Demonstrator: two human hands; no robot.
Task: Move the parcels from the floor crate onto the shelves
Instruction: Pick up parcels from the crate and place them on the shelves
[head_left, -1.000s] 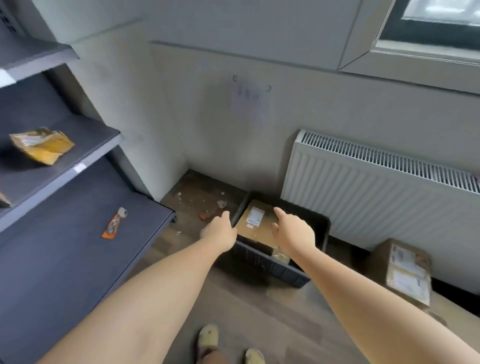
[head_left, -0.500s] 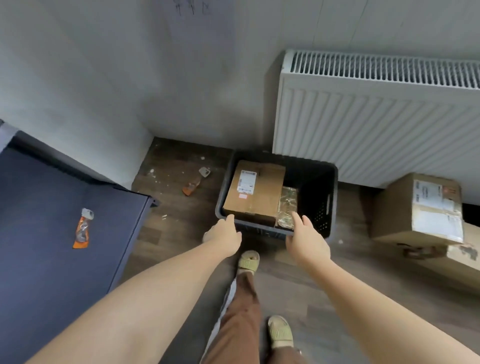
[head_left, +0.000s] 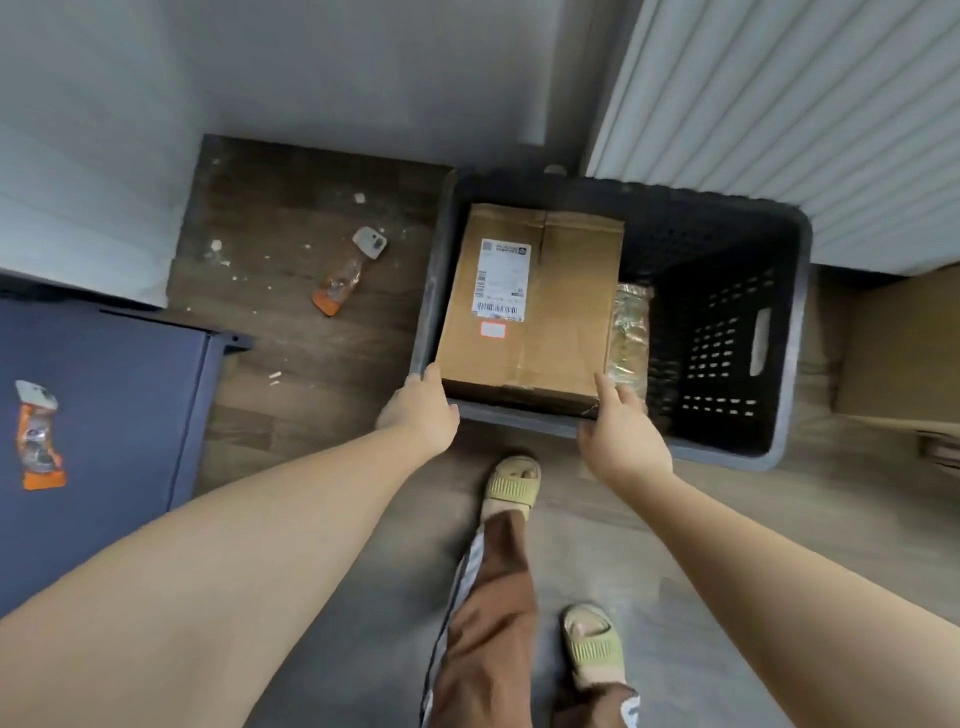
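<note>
A dark grey plastic crate (head_left: 789, 332) stands on the floor against the wall. Inside it, on the left, lies a brown cardboard parcel (head_left: 566, 322) with a white label. A small shiny wrapped parcel (head_left: 629, 327) stands wedged beside its right side. My left hand (head_left: 421, 410) is at the parcel's near left corner, over the crate rim, thumb touching the cardboard. My right hand (head_left: 623, 436) is at the near right corner, index finger against the box edge. Neither hand grips anything. The dark blue shelf (head_left: 114, 405) is at the left.
An orange packet (head_left: 36, 436) lies on the shelf, and another orange packet (head_left: 348, 270) lies on the dusty floor left of the crate. A white radiator (head_left: 779, 104) hangs behind the crate. A cardboard box (head_left: 904, 343) sits at the right. My slippered feet (head_left: 511, 483) stand close to the crate.
My view has tilted down from the shelves to the crate. Both hands have dropped and moved forward from in front of the crate to the cardboard parcel's near corners.
</note>
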